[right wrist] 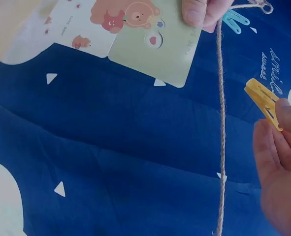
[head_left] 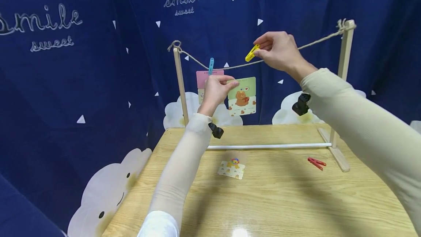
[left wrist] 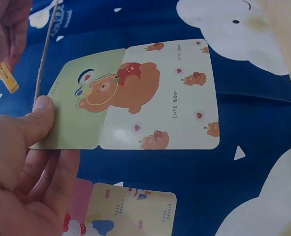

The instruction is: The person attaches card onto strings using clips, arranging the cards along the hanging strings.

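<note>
Pinching the green bear card with the left hand: pressing the thumb on the printed face, backing it with the fingers behind, and leaving only the card's thickness between. Gripping at the green end, near a corner. Holding the card just below the rope in the head view, with the white section downward, well above the table.

Pinching the yellow clothespin with the right hand: holding one end between the thumb and the fingers, and opening the grip no wider than the clothespin itself. Pointing the free end down and to the left in the head view. Positioning the clothespin just above the rope, apart from both the rope and the bear card.

Supporting the rope between the left post and the right post, sagging toward the middle. Showing the pink card hanging from the rope under the blue clothespin, partly hidden behind the left hand in the head view. Showing the lion card lying on the table, nearer than the white bar. Showing the red clothespin lying near the wooden foot of the right post.
</note>
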### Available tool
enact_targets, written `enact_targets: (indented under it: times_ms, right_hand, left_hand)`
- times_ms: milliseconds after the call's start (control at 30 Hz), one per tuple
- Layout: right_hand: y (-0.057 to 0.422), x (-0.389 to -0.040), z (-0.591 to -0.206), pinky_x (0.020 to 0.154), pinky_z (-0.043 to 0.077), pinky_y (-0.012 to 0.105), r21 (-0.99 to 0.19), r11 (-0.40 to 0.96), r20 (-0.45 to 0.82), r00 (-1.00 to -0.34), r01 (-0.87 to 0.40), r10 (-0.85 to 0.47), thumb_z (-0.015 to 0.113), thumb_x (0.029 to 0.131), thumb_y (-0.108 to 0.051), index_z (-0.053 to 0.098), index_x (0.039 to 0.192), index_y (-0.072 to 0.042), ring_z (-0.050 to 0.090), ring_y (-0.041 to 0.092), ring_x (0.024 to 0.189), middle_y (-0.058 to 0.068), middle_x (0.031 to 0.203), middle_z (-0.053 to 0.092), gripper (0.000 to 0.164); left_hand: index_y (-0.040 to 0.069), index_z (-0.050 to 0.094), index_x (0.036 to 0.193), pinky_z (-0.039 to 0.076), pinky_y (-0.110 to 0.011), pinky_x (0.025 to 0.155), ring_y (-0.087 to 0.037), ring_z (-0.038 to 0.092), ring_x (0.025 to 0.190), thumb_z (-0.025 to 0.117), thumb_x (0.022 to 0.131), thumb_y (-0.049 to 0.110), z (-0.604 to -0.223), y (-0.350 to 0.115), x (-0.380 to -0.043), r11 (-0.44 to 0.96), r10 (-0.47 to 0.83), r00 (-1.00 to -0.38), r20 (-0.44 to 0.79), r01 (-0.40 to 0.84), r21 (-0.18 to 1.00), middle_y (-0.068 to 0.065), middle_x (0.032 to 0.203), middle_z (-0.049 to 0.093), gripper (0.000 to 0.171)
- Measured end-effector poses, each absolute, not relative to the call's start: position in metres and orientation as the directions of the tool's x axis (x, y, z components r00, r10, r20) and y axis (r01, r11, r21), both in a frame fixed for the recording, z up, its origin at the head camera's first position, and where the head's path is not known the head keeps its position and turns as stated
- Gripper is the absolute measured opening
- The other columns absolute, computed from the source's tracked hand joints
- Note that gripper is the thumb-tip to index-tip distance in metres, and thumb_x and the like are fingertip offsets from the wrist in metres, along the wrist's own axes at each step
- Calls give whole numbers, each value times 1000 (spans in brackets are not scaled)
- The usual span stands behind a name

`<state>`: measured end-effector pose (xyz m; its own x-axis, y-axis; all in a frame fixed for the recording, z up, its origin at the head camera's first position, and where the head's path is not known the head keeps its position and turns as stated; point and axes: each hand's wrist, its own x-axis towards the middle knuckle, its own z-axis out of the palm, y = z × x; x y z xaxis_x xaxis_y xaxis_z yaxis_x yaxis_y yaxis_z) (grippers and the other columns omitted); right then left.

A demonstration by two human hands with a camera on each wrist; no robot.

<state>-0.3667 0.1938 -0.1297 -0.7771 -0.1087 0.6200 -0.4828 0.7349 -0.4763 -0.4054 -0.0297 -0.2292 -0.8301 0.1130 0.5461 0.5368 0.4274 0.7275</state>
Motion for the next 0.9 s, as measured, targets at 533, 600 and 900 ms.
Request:
enact_targets:
  times_ms: [533, 600, 900]
  right_hand:
    - [177, -378, -133, 89, 58, 35, -462, 733, 643, -758, -499, -110, 67, 99, -10, 74, 121, -5, 67, 20, 95, 10, 114, 74, 24]
    - [177, -379, -134, 88, 58, 35, -458, 736, 646, -755, -498, -109, 67, 98, -9, 74, 119, -5, 67, 20, 94, 10, 113, 74, 23]
    - [173, -384, -134, 79, 57, 30, -462, 741, 637, -764, -487, -105, 68, 94, -2, 77, 110, -5, 70, 21, 91, 11, 107, 76, 18]
  left_hand:
    - [21, 84, 100, 33, -27, 50, -13, 49, 57, 84, 88, 35, -224, -25, -412, 475, 76, -828, 556, 520, 710, 1, 65, 60, 19]
    - [20, 84, 100, 33, -27, 50, -13, 48, 56, 84, 88, 36, -223, -25, -412, 477, 71, -830, 553, 515, 712, 1, 64, 58, 20]
    - [21, 84, 100, 33, -27, 49, -12, 48, 57, 84, 87, 37, -224, -25, -414, 472, 58, -840, 539, 499, 727, 2, 66, 58, 20]
